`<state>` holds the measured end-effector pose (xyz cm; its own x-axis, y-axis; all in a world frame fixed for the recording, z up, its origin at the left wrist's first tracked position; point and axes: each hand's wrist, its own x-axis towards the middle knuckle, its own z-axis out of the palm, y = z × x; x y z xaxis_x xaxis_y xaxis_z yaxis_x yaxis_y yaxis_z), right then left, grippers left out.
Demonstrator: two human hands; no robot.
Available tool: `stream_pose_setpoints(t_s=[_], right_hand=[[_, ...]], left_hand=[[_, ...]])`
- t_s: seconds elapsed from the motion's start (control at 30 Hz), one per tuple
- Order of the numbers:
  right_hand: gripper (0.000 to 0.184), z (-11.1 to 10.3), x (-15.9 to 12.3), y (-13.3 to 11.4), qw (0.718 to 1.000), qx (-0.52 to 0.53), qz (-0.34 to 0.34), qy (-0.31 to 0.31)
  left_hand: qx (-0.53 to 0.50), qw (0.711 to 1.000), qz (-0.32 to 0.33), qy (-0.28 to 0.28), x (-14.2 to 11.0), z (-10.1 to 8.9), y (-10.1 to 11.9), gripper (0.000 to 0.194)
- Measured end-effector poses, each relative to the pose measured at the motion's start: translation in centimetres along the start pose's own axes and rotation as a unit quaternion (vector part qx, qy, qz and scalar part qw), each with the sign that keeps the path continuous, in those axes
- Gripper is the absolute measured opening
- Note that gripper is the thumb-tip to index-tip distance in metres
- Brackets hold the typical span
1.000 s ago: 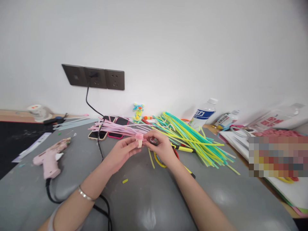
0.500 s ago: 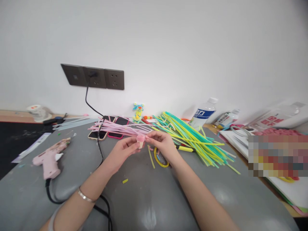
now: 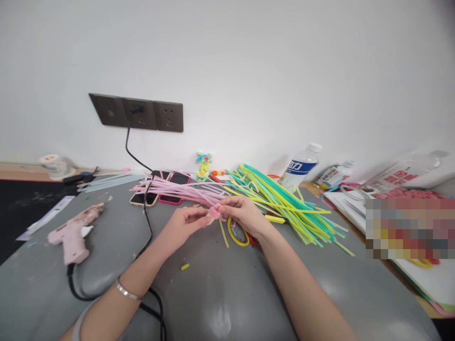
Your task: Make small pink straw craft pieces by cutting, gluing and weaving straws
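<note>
Over table [image 3: 213, 289], fingers [image 3: 230, 202] pinched, gripping pink piece [image 3: 214, 212]

Glossy grey tabletop [image 3: 220, 303], shiny metal bangle [image 3: 127, 290], clear plastic bottle [image 3: 300, 166]

Two hands [image 3: 181, 228], one small pink-and-cream piece [image 3: 214, 211], one pink glue gun [image 3: 74, 236], one bracelet [image 3: 127, 290] and three bottles [image 3: 299, 166] are being shown.

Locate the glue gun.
In the head view, the glue gun lies on the grey table at the left, just right of the paper strip, well left of the left hand.
</note>
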<state>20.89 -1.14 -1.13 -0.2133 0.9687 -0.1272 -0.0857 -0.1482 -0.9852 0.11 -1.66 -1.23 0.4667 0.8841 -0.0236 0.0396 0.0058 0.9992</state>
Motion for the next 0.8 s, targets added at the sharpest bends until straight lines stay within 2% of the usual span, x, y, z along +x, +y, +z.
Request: stream_pose_setpoints(t_s=[0.33, 0.8], right_hand=[[0.032, -0.13, -0.13, -0.23, 0.998, -0.063, -0.015, 0.010], [0.032, 0.03, -0.26, -0.51, 0.997, -0.067, -0.024, 0.011]], left_hand=[[0.065, 0.997, 0.034, 0.010, 0.09, -0.12, -0.25, 0.028], [0.065, 0.997, 0.040, 0.008, 0.11, -0.20, -0.25, 0.029]])
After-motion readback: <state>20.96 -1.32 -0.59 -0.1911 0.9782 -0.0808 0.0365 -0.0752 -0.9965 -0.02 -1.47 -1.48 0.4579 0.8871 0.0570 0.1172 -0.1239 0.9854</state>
